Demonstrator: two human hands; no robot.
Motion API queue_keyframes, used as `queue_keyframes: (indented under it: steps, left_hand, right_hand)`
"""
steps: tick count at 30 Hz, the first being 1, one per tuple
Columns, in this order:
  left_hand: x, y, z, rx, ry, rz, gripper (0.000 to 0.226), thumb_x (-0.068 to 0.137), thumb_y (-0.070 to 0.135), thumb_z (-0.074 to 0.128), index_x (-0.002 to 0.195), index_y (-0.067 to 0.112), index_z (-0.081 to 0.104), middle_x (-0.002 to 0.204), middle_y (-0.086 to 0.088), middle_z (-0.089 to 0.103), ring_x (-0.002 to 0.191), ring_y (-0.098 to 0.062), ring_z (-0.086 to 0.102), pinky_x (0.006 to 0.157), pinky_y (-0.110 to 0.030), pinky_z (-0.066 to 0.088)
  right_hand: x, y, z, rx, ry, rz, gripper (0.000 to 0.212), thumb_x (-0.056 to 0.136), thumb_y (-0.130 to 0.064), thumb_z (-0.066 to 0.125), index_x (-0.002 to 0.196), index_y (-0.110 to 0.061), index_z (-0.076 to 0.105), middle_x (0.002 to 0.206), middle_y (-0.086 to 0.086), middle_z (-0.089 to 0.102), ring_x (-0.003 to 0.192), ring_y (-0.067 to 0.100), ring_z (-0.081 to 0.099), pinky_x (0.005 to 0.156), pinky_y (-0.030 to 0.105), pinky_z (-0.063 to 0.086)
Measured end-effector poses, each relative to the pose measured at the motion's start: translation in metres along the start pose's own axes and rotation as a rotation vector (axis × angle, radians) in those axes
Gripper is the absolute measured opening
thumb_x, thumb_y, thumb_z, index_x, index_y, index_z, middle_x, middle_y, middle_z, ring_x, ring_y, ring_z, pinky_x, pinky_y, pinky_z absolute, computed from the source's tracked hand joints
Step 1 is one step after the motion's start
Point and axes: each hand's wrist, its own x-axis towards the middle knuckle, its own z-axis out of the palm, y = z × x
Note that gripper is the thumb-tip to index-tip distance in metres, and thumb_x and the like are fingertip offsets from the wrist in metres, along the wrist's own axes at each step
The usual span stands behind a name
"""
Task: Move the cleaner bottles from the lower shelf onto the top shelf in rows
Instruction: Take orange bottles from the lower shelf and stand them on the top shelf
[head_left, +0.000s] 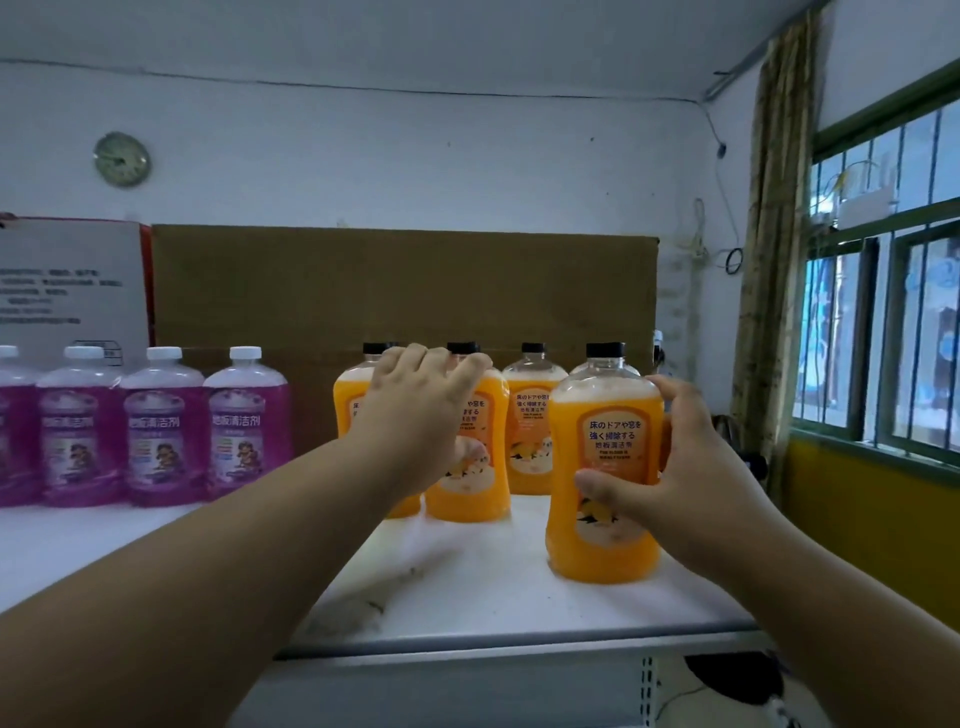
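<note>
Several orange cleaner bottles with black caps stand on the white top shelf (467, 597). My right hand (670, 478) grips the nearest orange bottle (605, 457), which stands upright on the shelf at the front right. My left hand (421, 410) is wrapped around a second orange bottle (478, 462) in the row behind, partly hiding it and the one to its left. Another orange bottle (532, 421) stands free further back. A row of purple cleaner bottles (161, 426) with white caps lines the shelf's left side.
A brown cardboard sheet (405, 286) leans against the wall behind the bottles. A printed notice (67, 286) stands at the back left. A barred window (883, 312) and a curtain (779, 234) are on the right. The shelf's front edge (519, 647) runs below my arms.
</note>
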Motion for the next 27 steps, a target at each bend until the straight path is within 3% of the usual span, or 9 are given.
queue_keyframes:
  steps: [6,10,15,19,21,23,25,27]
  left_hand:
    - [0.009,0.0,0.012,0.064,-0.032,-0.031,0.092,0.076,0.067,0.068,0.149,0.03,0.025,0.143,-0.006,0.051,0.134,-0.032,0.043,0.114,-0.052,0.026]
    - [0.01,0.0,0.017,0.08,-0.032,-0.035,0.093,0.077,0.068,0.065,0.151,0.029,0.023,0.146,-0.008,0.05,0.136,-0.034,0.041,0.115,-0.052,0.024]
    - [0.003,0.007,0.008,0.104,-0.077,-0.078,0.093,0.083,0.069,0.058,0.155,0.031,0.013,0.156,-0.011,0.035,0.142,-0.036,0.03,0.116,-0.052,0.019]
    - [-0.017,0.025,-0.015,-0.011,-0.033,-0.04,0.075,0.084,0.068,0.056,0.144,0.029,0.032,0.143,-0.004,0.045,0.129,-0.027,0.041,0.104,-0.045,0.037]
    - [-0.032,0.039,-0.021,-0.202,-0.141,-0.039,0.064,0.084,0.069,0.054,0.136,0.033,0.039,0.133,0.004,0.05,0.12,-0.019,0.045,0.097,-0.039,0.042]
    - [-0.049,0.054,-0.022,-0.36,-0.379,-0.079,0.063,0.083,0.072,0.053,0.134,0.037,0.04,0.135,0.008,0.05,0.12,-0.015,0.045,0.097,-0.037,0.043]
    - [-0.06,0.064,-0.017,-0.424,-0.56,-0.11,0.064,0.083,0.073,0.052,0.135,0.037,0.043,0.145,0.007,0.046,0.13,-0.018,0.042,0.105,-0.043,0.041]
    - [-0.064,0.066,-0.016,-0.432,-0.63,-0.139,0.062,0.085,0.073,0.049,0.134,0.035,0.047,0.151,0.005,0.041,0.138,-0.022,0.037,0.11,-0.049,0.037]
  right_hand:
    - [0.012,0.003,0.01,-0.067,0.045,0.019,0.093,0.053,-0.06,0.077,0.127,-0.058,0.019,0.117,-0.013,0.051,0.09,0.006,0.057,0.057,0.013,0.041]
    - [0.021,0.008,0.013,-0.154,0.046,0.019,0.102,0.061,-0.056,0.081,0.141,-0.046,0.017,0.127,-0.005,0.05,0.101,0.013,0.057,0.063,0.018,0.044]
    - [0.019,0.012,0.015,-0.226,0.007,-0.017,0.118,0.064,-0.048,0.086,0.145,-0.052,0.0,0.139,-0.004,0.041,0.105,0.011,0.054,0.064,0.015,0.042]
    - [0.024,0.011,0.016,-0.278,0.028,-0.036,0.12,0.06,-0.048,0.089,0.144,-0.048,0.004,0.136,-0.003,0.046,0.106,0.013,0.056,0.072,0.022,0.046]
    - [0.03,0.008,0.019,-0.304,0.028,-0.049,0.117,0.061,-0.047,0.089,0.145,-0.044,0.007,0.135,-0.002,0.048,0.107,0.015,0.058,0.076,0.025,0.05]
    - [0.037,0.005,0.024,-0.333,0.025,-0.038,0.115,0.062,-0.045,0.089,0.145,-0.04,0.009,0.134,0.0,0.049,0.108,0.017,0.06,0.083,0.032,0.056]
    - [0.046,0.002,0.03,-0.358,0.011,-0.008,0.115,0.063,-0.043,0.089,0.147,-0.036,0.009,0.134,0.003,0.051,0.11,0.021,0.061,0.087,0.039,0.057]
    - [0.057,0.001,0.038,-0.376,-0.007,0.026,0.117,0.065,-0.043,0.088,0.149,-0.034,0.007,0.133,0.006,0.051,0.111,0.025,0.061,0.087,0.042,0.057]
